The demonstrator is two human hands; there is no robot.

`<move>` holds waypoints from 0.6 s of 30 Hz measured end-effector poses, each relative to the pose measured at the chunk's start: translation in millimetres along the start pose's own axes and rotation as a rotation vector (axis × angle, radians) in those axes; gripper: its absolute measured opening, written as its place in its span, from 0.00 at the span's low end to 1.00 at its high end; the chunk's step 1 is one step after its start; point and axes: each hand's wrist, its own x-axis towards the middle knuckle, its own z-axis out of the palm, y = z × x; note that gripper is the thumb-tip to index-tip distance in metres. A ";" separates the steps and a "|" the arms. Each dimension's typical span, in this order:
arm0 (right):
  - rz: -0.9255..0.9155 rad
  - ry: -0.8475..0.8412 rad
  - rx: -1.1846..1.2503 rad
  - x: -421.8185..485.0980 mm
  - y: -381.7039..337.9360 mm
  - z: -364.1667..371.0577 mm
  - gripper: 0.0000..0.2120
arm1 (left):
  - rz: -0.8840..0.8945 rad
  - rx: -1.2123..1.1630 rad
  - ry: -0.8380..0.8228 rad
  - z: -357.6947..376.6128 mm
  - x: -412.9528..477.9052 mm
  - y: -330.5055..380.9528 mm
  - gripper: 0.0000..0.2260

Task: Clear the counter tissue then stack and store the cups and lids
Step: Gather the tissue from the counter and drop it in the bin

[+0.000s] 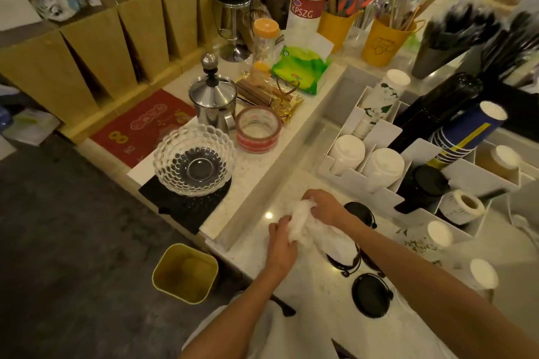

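Note:
A crumpled white tissue [309,227] lies bunched on the white counter [318,294]. My left hand [281,242] grips its near end and my right hand [325,207] grips its far end. Black lids lie on the counter: one [371,294] near me, another [363,213] partly hidden behind my right forearm, and one under the tissue. Two floral paper cups lie on their sides at the right, one [425,239] farther and one [482,277] nearer. A white organiser [388,131] behind holds stacked cups and lids.
A yellow bin [185,272] stands on the floor left of the counter. On the raised shelf sit a glass bowl [194,159], a tape roll [258,130], a steel frother jug [213,102] and a green tissue pack [300,68]. Label roll [462,207] in the organiser.

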 end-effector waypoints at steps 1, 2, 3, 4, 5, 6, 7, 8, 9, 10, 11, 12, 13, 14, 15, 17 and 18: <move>0.025 0.094 0.148 -2.0 -0.6 -4.5 0.15 | -0.005 -0.120 -0.012 -0.2 3.5 11.2 0.23; 0.071 0.172 0.314 -4.4 -1.1 -8.6 0.15 | -0.031 -0.249 -0.041 0.2 6.7 21.9 0.24; 0.140 0.222 0.495 -7.3 -2.2 -12.2 0.16 | -0.056 -0.360 -0.092 1.0 9.0 30.0 0.27; 0.216 0.249 0.677 -10.7 -2.9 -14.5 0.17 | -0.069 -0.432 -0.155 1.8 10.5 35.7 0.30; 0.283 0.263 0.844 -14.4 -3.4 -14.9 0.17 | -0.064 -0.460 -0.215 2.4 11.2 40.4 0.32; 0.333 0.266 0.994 -18.5 -3.8 -13.9 0.17 | -0.049 -0.476 -0.253 2.8 11.2 44.5 0.33; 0.365 0.261 1.132 -23.9 -4.1 -11.6 0.17 | -0.036 -0.496 -0.268 3.0 11.4 48.1 0.33; 0.386 0.251 1.257 -30.0 -4.6 -8.2 0.17 | -0.027 -0.513 -0.268 2.8 12.5 51.7 0.33; 0.394 0.233 1.360 -37.8 -4.9 -3.2 0.18 | -0.016 -0.518 -0.257 2.7 14.3 55.6 0.31; 0.383 0.211 1.434 -45.6 -5.6 3.1 0.18 | -0.006 -0.500 -0.239 2.1 16.1 58.9 0.30; 0.366 0.197 1.475 -53.6 -6.3 9.7 0.18 | -0.004 -0.467 -0.216 1.5 18.1 60.6 0.28; 0.357 0.194 1.485 -61.2 -6.8 15.4 0.18 | -0.007 -0.435 -0.190 1.1 19.9 60.5 0.24; 0.355 0.202 1.466 -68.1 -7.7 19.8 0.18 | -0.015 -0.413 -0.168 0.7 21.1 59.1 0.21; 0.353 0.215 1.426 -74.5 -8.4 22.5 0.18 | -0.025 -0.398 -0.153 0.2 21.9 57.9 0.18; 0.342 0.225 1.362 -80.8 -9.9 23.6 0.17 | -0.040 -0.388 -0.140 -0.3 22.7 56.5 0.17; 0.334 0.259 1.172 -95.6 -14.6 21.4 0.20 | -0.108 -0.409 -0.111 -4.1 23.8 54.4 0.16; 0.350 0.295 1.086 -104.5 -18.3 19.9 0.24 | -0.166 -0.460 -0.097 -7.0 24.8 54.1 0.15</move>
